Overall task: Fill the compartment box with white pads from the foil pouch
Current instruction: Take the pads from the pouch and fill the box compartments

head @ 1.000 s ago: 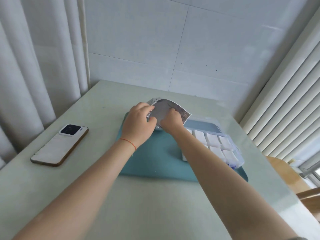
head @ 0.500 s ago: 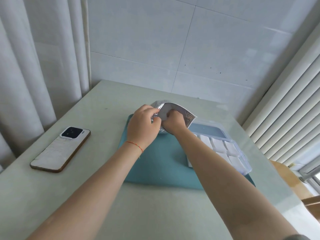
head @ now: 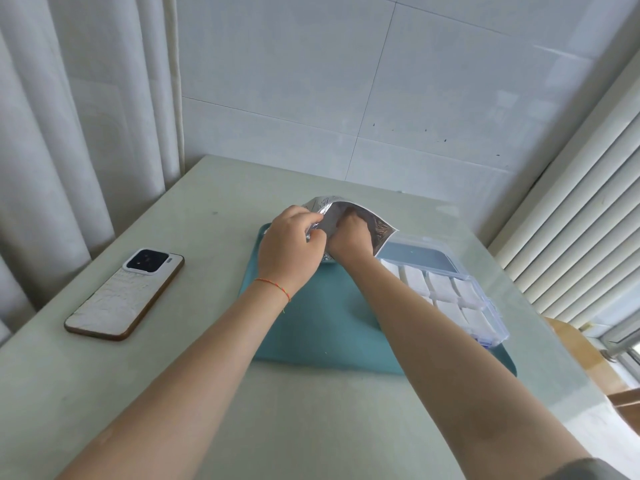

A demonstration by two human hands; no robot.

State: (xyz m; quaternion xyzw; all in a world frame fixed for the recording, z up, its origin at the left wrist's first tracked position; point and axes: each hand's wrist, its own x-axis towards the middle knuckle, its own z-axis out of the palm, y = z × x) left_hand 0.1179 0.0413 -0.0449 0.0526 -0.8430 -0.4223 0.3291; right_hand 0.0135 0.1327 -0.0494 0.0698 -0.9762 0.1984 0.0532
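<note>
Compared with half a second earlier, the right hand (head: 349,233) is seen pushed deeper into the foil pouch (head: 375,225), its fingers hidden, so its grip cannot be told. The pouch's near edge is pinched by the left hand (head: 289,249) above the teal tray (head: 311,327). The compartment box (head: 446,289), its cells filled with white pads (head: 441,287), is lying just right of the pouch
</note>
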